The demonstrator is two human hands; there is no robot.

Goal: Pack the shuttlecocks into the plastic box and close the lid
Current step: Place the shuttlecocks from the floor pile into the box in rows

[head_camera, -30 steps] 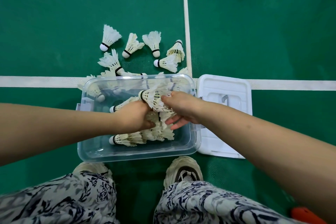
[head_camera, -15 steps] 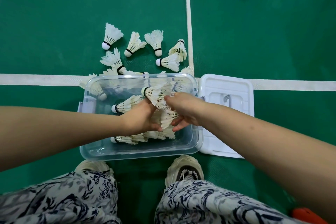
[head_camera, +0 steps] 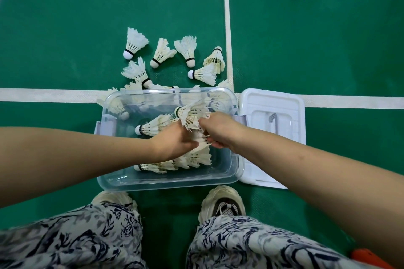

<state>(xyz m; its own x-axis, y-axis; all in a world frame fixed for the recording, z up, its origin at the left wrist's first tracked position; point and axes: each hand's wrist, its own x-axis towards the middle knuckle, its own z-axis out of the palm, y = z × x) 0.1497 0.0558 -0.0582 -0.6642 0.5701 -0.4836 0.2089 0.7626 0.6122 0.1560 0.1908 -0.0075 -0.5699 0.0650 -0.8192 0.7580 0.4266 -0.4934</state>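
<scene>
1. Left hand (head_camera: pixel 175 144): the forearm enters from the left edge and reaches over the plastic box (head_camera: pixel 166 183). The back of the hand faces up and the thumb lies on white feathers between the two hands. The fingers are hidden, so whether it grips anything cannot be told.
2. Right hand (head_camera: pixel 218 131): the forearm comes in diagonally from the lower right. Knuckles are up and the fingers curled, pinching the feather skirt of the top shuttlecock (head_camera: pixel 189 113), whose cork points leftward, just beyond the left hand.
3. Second shuttlecock (head_camera: pixel 153 126): lies in the box just beyond the left hand, its feathers running under that hand.
4. Nested row (head_camera: pixel 166 165): shuttlecocks tucked one into another on the box bottom, just nearer the person than both hands.
5. Loose shuttlecocks (head_camera: pixel 162 52): on the green floor (head_camera: pixel 65 28), well beyond both hands, past the box's far wall.
6. Lid (head_camera: pixel 284 111): white, off the box, flat on the floor just right of the right wrist, beside the box.
</scene>
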